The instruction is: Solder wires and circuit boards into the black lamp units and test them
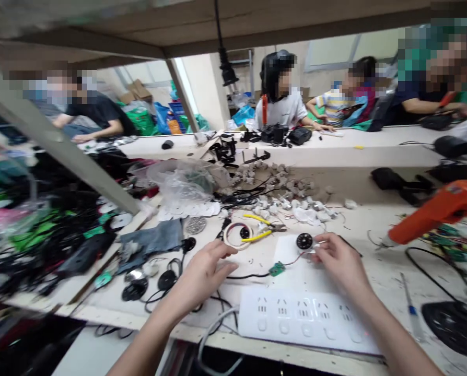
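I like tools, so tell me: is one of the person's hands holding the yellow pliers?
No. The yellow pliers lie on the bench apart from both hands; the right hand touches a small black round part, and the left hand rests by wires.

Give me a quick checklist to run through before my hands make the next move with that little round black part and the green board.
1. Right hand touching the round black part: ok.
2. Left hand free of objects: ok, resting open on the bench.
3. Green circuit board within reach, between the hands: ok.
4. Thin wires joining board and part intact: cannot tell.
5. Yellow-handled pliers close by: ok.
6. White power strip switched off: cannot tell.
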`<state>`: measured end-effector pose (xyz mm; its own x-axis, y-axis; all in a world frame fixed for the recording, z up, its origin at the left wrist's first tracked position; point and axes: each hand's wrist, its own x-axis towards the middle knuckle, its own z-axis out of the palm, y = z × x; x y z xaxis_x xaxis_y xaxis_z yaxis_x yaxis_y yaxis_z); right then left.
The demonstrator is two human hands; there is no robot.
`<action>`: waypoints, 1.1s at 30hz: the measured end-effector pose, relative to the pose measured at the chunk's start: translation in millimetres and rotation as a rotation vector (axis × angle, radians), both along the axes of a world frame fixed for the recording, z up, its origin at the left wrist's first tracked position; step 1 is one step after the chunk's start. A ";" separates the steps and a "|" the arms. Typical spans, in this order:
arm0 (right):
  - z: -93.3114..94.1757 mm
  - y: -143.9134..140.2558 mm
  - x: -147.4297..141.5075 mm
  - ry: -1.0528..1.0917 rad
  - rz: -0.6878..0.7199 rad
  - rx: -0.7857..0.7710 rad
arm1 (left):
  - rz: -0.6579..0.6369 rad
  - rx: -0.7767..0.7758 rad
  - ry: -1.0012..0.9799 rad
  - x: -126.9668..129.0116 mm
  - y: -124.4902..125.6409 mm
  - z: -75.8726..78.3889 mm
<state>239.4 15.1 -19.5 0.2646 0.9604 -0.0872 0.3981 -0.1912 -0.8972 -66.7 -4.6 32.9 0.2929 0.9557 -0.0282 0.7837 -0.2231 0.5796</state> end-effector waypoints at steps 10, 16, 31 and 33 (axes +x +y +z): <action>1.4 28.4 -6.4 -0.209 0.101 -0.031 | 0.225 -0.034 0.324 -107.0 -55.4 -3.1; -1.1 27.3 -5.0 -0.298 0.128 -0.018 | 0.191 0.083 0.201 -91.6 -48.0 -22.9; 17.6 -32.3 -11.3 -0.288 0.174 0.296 | 0.260 0.059 -0.107 -76.3 -22.3 -0.3; 19.2 -42.0 -21.8 -0.250 0.245 0.364 | 0.361 -0.046 -0.329 -66.8 -19.7 14.2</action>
